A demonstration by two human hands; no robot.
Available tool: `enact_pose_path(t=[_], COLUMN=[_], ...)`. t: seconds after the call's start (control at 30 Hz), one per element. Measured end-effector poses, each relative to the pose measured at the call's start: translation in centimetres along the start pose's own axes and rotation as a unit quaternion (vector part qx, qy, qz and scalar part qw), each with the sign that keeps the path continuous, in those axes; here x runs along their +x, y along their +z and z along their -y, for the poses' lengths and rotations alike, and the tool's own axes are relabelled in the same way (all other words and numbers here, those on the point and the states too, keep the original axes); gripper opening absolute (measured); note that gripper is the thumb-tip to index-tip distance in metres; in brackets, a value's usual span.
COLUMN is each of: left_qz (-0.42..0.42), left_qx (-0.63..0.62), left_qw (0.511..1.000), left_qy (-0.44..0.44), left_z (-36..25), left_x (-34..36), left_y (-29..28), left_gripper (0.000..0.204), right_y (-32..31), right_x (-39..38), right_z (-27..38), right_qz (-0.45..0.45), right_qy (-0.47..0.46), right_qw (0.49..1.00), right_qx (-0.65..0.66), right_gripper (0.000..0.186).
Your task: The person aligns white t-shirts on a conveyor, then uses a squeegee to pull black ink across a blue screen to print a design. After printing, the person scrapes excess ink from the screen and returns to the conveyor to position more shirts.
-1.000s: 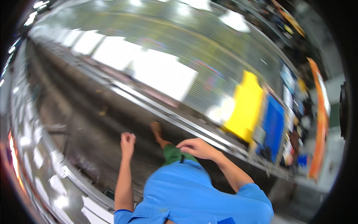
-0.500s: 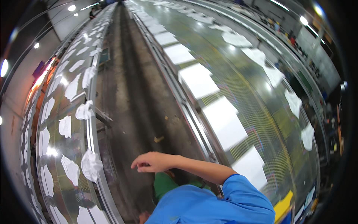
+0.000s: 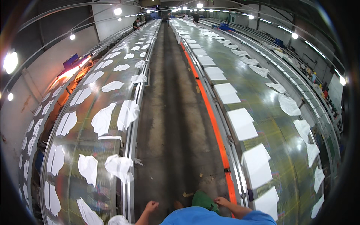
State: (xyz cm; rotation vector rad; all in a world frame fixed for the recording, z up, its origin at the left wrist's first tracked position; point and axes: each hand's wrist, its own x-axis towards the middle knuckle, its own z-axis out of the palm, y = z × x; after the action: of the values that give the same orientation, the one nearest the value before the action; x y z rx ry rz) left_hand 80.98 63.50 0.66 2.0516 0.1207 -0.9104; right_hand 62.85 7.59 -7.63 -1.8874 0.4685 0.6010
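My left hand (image 3: 151,206) hangs low over the aisle floor, beside the left table's metal rail. Its fingers are curled in, and I see nothing in them. My right hand (image 3: 222,201) is in front of my body, near the orange strip (image 3: 212,122) along the right table. Its fingers hang loosely apart and hold nothing that shows. White cut fabric pieces (image 3: 88,168) lie on the left table (image 3: 108,146), and one crumpled white piece (image 3: 119,167) drapes over its rail. White flat rectangular pieces (image 3: 257,165) line the near edge of the right table (image 3: 285,165).
A long dirty aisle floor (image 3: 176,146) runs between the tables, with small scraps on it. A glowing orange heater (image 3: 75,74) stands at the far left. One person (image 3: 135,24) is beside the left table, with other people in the distance. Bright lamps hang overhead.
My view has lifted and shows more of the hall. My right arm, earlier stretched leftward across my front, has drawn back to the right. My left hand has come further into view.
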Motion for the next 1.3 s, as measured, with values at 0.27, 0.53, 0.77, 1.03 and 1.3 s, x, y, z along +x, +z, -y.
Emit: enact_pose_path(t=[0.27, 0.53, 0.77, 1.03, 1.3], left_qz=[-0.085, 0.061, -0.107, -0.012, 0.020], left_qx=[0.023, 0.214, -0.017, -0.109, -0.187], left_qw=[0.996, 0.975, 0.989, 0.973, 0.975], left_qy=[-0.008, 0.028, -0.096, -0.204, -0.122], left_z=[-20.2, -34.3, -40.8, -44.4, -64.1], left_x=[27.2, 39.5, 52.1, 67.4, 91.5], left_y=[-10.7, -15.0, -20.5, -31.7, -47.9], left_gripper=[0.044, 0.050, 0.055, 0.060, 0.062], right_y=[-4.2, -21.1, -34.7, -37.1, -47.1], right_x=[9.9, 39.3, 68.2, 86.5, 88.6], right_z=[7.3, 27.3, 63.2, 75.7, 68.2], right_qz=[-0.059, 0.019, -0.013, 0.065, 0.051], right_qy=[0.346, 0.154, -0.137, -0.131, 0.233], right_qw=[0.917, 0.980, 0.984, 0.982, 0.971], right_qx=[0.188, 0.127, 0.117, 0.122, -0.016], right_gripper=[0.022, 0.018, 0.039, 0.034, 0.033])
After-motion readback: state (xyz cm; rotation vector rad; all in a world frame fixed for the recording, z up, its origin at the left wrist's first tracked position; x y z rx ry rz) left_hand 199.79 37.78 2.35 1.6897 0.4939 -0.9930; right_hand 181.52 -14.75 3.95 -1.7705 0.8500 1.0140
